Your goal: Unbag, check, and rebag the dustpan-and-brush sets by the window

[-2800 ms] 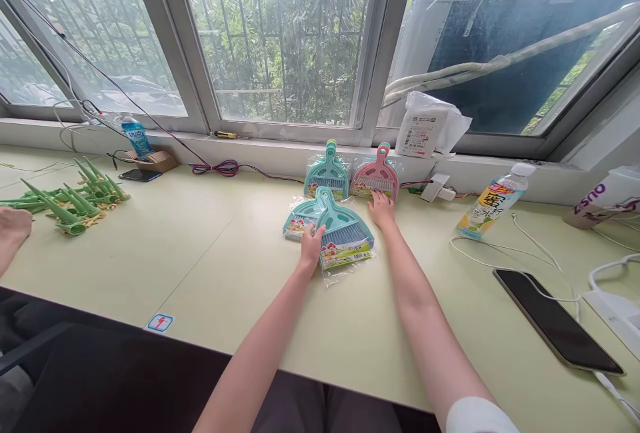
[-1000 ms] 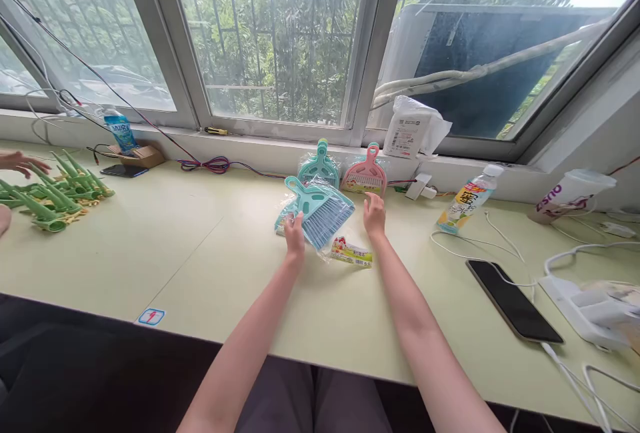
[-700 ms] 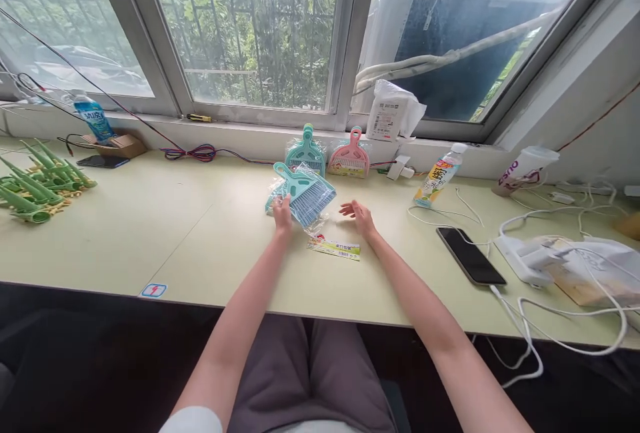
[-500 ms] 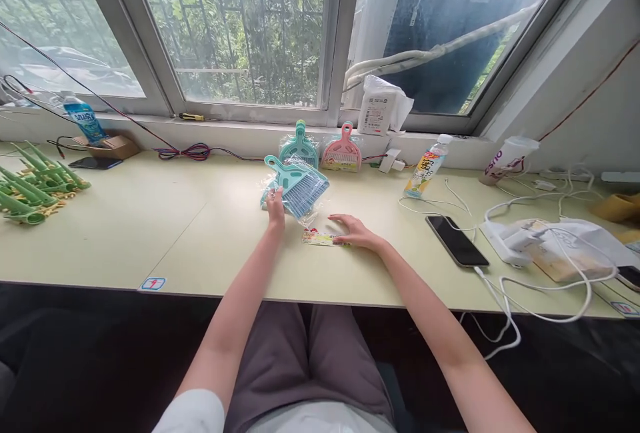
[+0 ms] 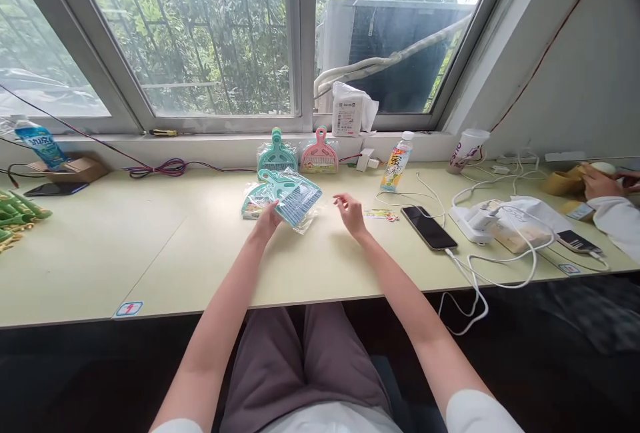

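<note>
while the left grip [image 5: 267,220] grasps one teal dustpan set [image 5: 300,202] midway across the bench [image 5: 165,240], overlapping a second teal set [image 5: 253,200], the right grip [image 5: 353,216] is released, fingers loosely curled, just right of them. one printed card [image 5: 381,214] lies beyond; a third teal set [image 5: 277,153] and one pink set [image 5: 320,156] stand near the rear edge.
</note>
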`<action>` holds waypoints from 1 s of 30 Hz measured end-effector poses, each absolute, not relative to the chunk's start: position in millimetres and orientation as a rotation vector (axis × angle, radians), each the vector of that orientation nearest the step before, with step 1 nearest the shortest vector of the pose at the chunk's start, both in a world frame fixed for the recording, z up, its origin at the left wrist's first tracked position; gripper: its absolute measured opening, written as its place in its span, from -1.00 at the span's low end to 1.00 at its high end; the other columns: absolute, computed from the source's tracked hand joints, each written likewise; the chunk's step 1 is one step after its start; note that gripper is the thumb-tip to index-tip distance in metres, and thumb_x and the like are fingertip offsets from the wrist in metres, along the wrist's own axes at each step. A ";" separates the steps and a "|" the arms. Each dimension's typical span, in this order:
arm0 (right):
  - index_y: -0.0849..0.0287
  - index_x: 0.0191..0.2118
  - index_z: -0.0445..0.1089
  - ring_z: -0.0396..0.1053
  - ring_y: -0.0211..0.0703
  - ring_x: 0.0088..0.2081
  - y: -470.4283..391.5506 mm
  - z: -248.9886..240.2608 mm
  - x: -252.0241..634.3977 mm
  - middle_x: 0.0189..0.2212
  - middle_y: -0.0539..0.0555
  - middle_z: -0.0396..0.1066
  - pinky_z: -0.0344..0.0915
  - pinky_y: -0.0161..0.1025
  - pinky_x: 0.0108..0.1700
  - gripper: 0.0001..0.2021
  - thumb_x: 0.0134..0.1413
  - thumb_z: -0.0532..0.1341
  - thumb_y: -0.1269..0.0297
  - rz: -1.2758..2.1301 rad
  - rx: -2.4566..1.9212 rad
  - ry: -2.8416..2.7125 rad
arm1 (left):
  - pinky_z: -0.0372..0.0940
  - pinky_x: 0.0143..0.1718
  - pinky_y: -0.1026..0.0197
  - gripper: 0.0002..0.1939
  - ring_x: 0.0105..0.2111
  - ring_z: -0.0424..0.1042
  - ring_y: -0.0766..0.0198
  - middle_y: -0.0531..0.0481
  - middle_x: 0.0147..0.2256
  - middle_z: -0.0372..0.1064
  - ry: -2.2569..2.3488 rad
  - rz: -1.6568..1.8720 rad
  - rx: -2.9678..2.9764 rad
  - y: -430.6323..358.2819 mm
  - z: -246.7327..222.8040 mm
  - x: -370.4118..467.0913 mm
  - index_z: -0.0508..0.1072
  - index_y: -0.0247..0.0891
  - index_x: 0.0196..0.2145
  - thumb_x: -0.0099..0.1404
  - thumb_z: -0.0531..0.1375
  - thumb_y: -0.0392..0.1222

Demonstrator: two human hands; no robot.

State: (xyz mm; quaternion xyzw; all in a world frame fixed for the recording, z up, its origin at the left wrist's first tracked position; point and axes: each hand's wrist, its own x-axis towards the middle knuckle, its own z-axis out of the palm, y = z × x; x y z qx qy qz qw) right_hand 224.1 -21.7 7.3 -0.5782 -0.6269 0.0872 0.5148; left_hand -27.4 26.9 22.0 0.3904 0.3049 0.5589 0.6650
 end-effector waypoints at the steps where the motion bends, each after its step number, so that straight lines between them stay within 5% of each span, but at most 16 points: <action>1: 0.11 -0.17 0.42 0.42 -0.07 -0.23 -22.2 6.8 213.5 -0.32 0.10 0.47 0.32 -0.12 -0.13 -0.73 0.21 0.00 0.19 0.335 -1.314 -1.493 | 0.38 -0.15 0.17 -0.74 -0.15 0.45 0.20 -0.05 -0.17 0.46 0.659 1.219 0.892 23.5 22.7 -23.6 0.36 -0.24 -0.15 0.17 0.22 -0.25; 7: 0.07 -0.21 0.31 0.45 -0.17 -0.31 -16.8 -7.7 187.6 -0.37 0.00 0.43 0.40 -0.11 -0.10 -0.63 -0.03 0.24 -0.08 0.855 -1.102 -1.266 | 0.34 -0.08 0.13 -0.55 -0.14 0.45 0.23 -0.02 -0.12 0.44 0.509 1.114 0.933 9.2 27.2 -12.2 0.29 -0.18 0.00 0.13 0.23 -0.33; 12: 0.07 -0.17 0.25 0.47 -0.16 -0.23 -9.6 -8.8 200.4 -0.32 0.01 0.46 0.39 -0.08 0.03 -0.51 -0.19 0.39 -0.01 1.101 -0.968 -0.971 | 0.32 -0.05 0.05 -0.54 -0.10 0.44 0.16 -0.04 -0.11 0.44 0.474 1.059 0.997 6.8 30.1 -17.5 0.30 -0.13 0.00 0.14 0.24 -0.30; 20: 0.10 -0.16 0.39 0.47 -0.04 -0.09 -11.2 -7.4 212.0 -0.16 0.08 0.51 0.37 -0.05 0.09 -0.55 -0.22 0.43 0.09 1.194 -0.913 -0.972 | 0.35 -0.11 0.05 -0.61 -0.15 0.46 0.08 -0.16 -0.21 0.48 0.621 0.989 1.131 23.9 23.6 -20.9 0.47 -0.26 -0.15 0.18 0.23 0.08; 30: 0.11 -0.15 0.44 0.50 -0.03 -0.22 -17.4 6.1 212.6 -0.27 0.07 0.54 0.43 0.01 -0.02 -0.54 -0.25 0.45 0.11 1.168 -0.939 -1.076 | 0.39 -0.35 0.19 -0.64 -0.23 0.48 0.14 -0.15 -0.20 0.50 0.858 1.354 1.080 47.1 16.7 -37.2 0.53 -0.27 -0.20 0.17 0.21 0.04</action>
